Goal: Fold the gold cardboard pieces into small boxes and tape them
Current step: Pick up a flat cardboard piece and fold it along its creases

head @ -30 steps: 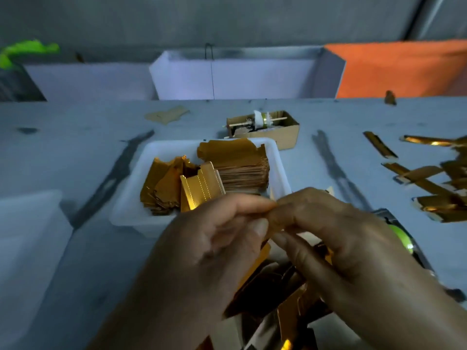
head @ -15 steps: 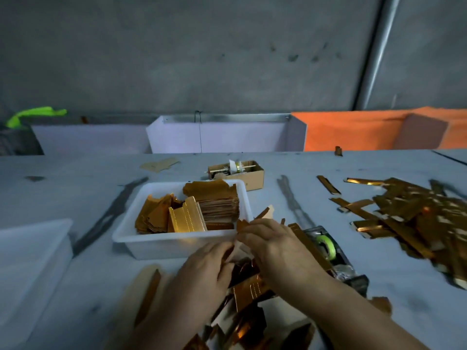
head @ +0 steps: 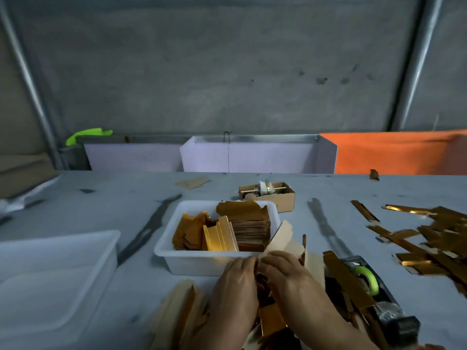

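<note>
My left hand (head: 236,289) and my right hand (head: 288,276) meet in front of the white tray (head: 166,251), fingertips together. Between them they pinch a flat cardboard piece (head: 279,239) whose pale back side sticks up and to the right. Under my hands lies a loose heap of gold cardboard pieces (head: 270,322). The tray holds a stack of gold blanks (head: 246,223) and some upright gold pieces (head: 219,236). A tape dispenser (head: 369,281) with a green roll lies just right of my right hand, a gold strip across it.
An empty white tub (head: 50,274) sits at the left. A small brown box (head: 273,195) with a spool stands behind the tray. Several folded gold strips (head: 434,238) are scattered at the right. White and orange panels line the table's far edge.
My view has tilted up and the hands look farther away. The hands went down to the heap and now hold a pale-backed piece up beside the tray.
</note>
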